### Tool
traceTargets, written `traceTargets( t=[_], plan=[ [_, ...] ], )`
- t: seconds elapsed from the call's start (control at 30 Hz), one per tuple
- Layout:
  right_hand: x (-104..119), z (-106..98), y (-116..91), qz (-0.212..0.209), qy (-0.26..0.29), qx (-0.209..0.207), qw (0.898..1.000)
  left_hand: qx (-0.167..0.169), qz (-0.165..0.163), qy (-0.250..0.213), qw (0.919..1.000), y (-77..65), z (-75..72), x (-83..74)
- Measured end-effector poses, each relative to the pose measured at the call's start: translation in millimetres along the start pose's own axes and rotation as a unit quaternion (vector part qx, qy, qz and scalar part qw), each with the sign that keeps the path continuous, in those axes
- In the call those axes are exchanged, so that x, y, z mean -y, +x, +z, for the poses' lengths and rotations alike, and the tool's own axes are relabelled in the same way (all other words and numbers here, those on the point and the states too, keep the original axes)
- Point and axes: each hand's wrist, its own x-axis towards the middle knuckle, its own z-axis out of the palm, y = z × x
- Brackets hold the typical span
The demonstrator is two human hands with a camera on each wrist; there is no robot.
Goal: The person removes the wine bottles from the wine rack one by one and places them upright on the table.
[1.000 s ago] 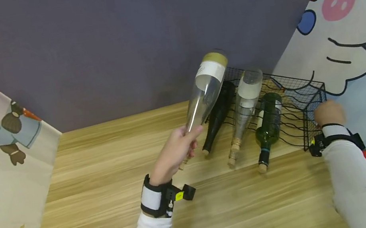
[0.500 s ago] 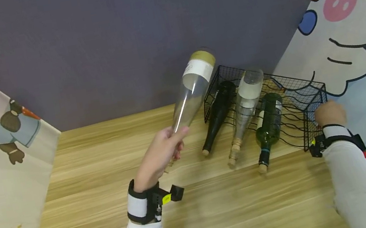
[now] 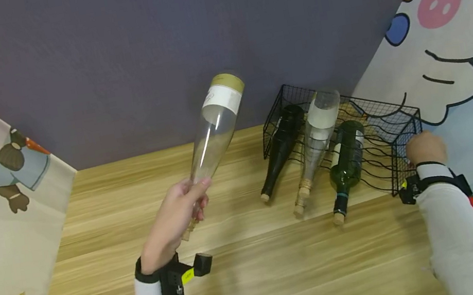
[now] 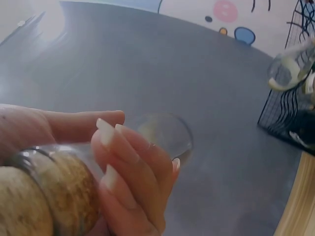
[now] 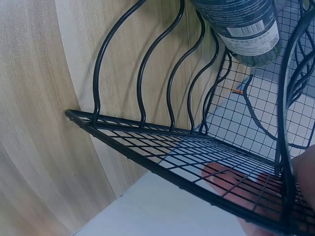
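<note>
Holding a corked clear bottle by the neck, other hand on the wire rack

So the left hand point(image 3: 174, 212) has its grip clamped round the neck of a clear bottle point(image 3: 213, 135), thumb on one side, fingers curled round the other. It's tilted, base pointing up and away from the person, cork end down toward the wrist. White label plus a gold band near the base. That bottle is above the table point(image 3: 286, 275), left of the black wire rack point(image 3: 394, 121) and apart from it.

Right hand point(image 3: 426, 147) is at the rack's right end, grip closed over the mesh side panel. The right wrist cam shows fingers through the wires, on the outer side.

Lying in the rack, necks toward the person: a dark bottle point(image 3: 284, 142) on the left, another clear one point(image 3: 321, 120) next to it, then a green bottle point(image 3: 347, 152) on the right. One extra cork point(image 3: 300, 208) pokes out just below the clear one; can't really make out its bottle.
</note>
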Motion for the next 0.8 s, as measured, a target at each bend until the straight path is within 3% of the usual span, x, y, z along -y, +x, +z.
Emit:
traceTargets(
  t=[0.33,0.57,0.8],
  plan=[
    [-1,1,3,-0.001,-0.007,-0.002,1.0,-0.033,-0.015,0.014,0.9993,-6.9,-26.7,11.1],
    [0,2,3,-0.004,-0.009,-0.005,1.0,-0.037,-0.026,0.021,0.9988,-9.4,-40.8,17.7],
    [-1,3,4,0.01,0.001,-0.004,1.0,-0.042,-0.034,0.027,0.9982,-3.6,-53.1,31.5]
  ],
)
